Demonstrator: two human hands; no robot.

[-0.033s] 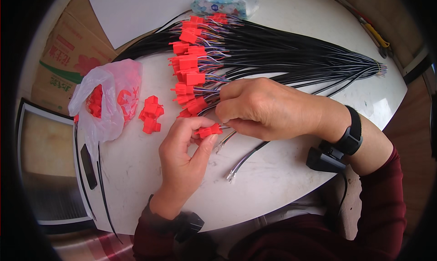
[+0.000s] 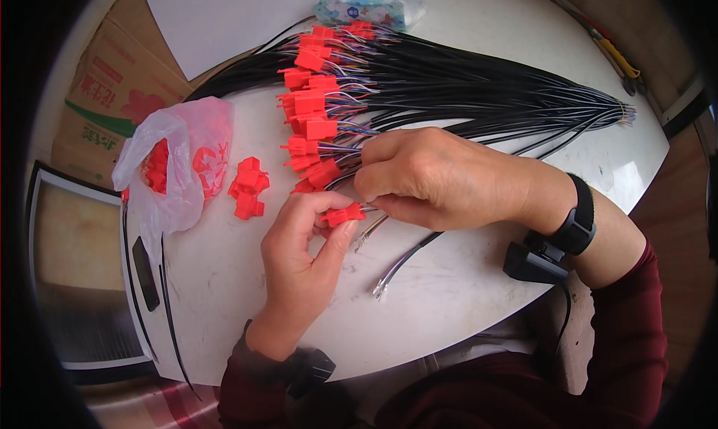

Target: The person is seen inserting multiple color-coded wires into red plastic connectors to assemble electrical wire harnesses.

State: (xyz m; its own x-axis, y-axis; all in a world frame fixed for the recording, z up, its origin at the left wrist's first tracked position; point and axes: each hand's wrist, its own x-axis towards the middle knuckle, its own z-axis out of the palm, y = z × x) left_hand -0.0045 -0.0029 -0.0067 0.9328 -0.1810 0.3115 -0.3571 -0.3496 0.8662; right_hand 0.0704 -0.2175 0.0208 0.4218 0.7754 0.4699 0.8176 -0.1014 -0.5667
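Observation:
Between the thumb and fingers of my left hand [image 2: 303, 261] is a red plastic connector housing [image 2: 343, 215]. My right hand [image 2: 434, 178] pinches a thin wire [image 2: 369, 209] right at the housing's right end; the fingertips partly hide it. Below my right hand, a cable end with bare-tipped coloured wires [image 2: 362, 240] and a second black cable end with metal terminals [image 2: 380, 288] lie on the table. Behind my hands, a large bundle of black cables [image 2: 464, 70] spreads out, its left ends fitted with red connectors [image 2: 310, 102].
A few loose red connectors [image 2: 248, 188] lie left of my left hand, beside a thin plastic bag [image 2: 176, 167] of more red ones. A tissue pack [image 2: 366, 6] stands at the back, a yellow-handled tool [image 2: 619, 59] at the far right. A cardboard box [image 2: 112, 92] is at left.

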